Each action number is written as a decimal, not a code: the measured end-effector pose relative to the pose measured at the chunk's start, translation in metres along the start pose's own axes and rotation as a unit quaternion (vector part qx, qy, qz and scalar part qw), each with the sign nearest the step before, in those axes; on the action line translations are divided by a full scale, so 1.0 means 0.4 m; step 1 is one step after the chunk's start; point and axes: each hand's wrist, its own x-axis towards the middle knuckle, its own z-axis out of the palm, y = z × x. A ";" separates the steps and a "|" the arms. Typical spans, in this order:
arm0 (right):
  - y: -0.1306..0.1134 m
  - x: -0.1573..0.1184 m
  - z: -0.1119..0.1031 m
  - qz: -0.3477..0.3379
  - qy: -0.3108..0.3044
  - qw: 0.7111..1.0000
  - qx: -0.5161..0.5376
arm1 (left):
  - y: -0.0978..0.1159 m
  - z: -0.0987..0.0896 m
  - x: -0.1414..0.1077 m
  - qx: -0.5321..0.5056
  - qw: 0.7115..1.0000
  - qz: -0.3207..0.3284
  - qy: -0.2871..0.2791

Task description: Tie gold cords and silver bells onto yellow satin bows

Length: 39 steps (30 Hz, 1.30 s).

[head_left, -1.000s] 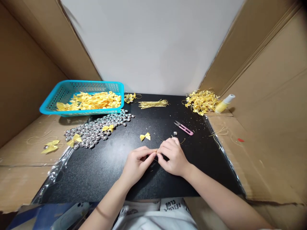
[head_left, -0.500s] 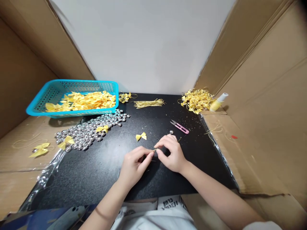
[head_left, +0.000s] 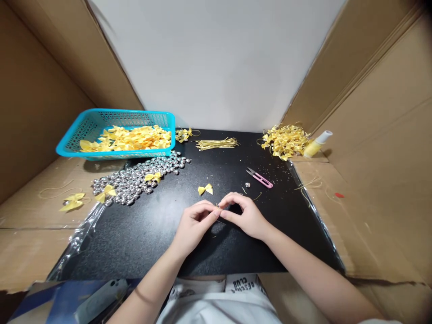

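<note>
My left hand [head_left: 195,224] and my right hand [head_left: 248,217] meet fingertip to fingertip above the black tabletop [head_left: 145,243]. Both are closed in a pinch on a short bit of gold cord [head_left: 218,206], mostly hidden by the fingers. Just beyond them lies a yellow ribbon bow [head_left: 205,189]. A single silver bead [head_left: 247,185] rests past my right hand, close to pink thread snips [head_left: 259,178] with their blades apart. A thin strand of gold cord [head_left: 257,196] lies beside the right knuckles.
At the back left, a blue basket [head_left: 116,156] holds many yellow bows, with silver beads [head_left: 126,183] spread before it. Gold cords [head_left: 218,144] lie at the back. Finished-looking bow pieces [head_left: 285,140] are heaped beside a yellow bottle [head_left: 317,144]. Cardboard walls [head_left: 378,135] flank the table.
The whole view has shifted slightly, so the scene sits farther right. My fingertips have drawn closer together on the cord, and the bead beyond my right hand shows more fully.
</note>
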 end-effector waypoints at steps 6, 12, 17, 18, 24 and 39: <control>0.002 -0.004 0.005 0.011 0.021 1.000 0.007 | 0.002 0.002 0.004 -0.010 1.000 -0.015 -0.001; -0.001 -0.001 0.002 0.015 0.003 1.000 0.012 | 0.005 0.002 0.004 0.000 1.000 -0.026 -0.007; 0.001 0.003 0.000 0.055 0.000 0.997 0.051 | 0.005 0.003 0.001 0.016 0.999 -0.034 -0.018; 0.001 0.004 0.000 0.061 0.001 0.996 0.061 | 0.004 0.003 0.000 0.018 0.999 -0.037 -0.020; 0.002 0.001 0.005 0.089 0.009 0.991 0.094 | -0.001 0.007 -0.002 0.041 0.997 -0.056 -0.035; 0.002 -0.006 0.016 0.092 0.053 0.989 0.102 | 0.004 0.017 -0.016 0.154 0.987 0.023 -0.046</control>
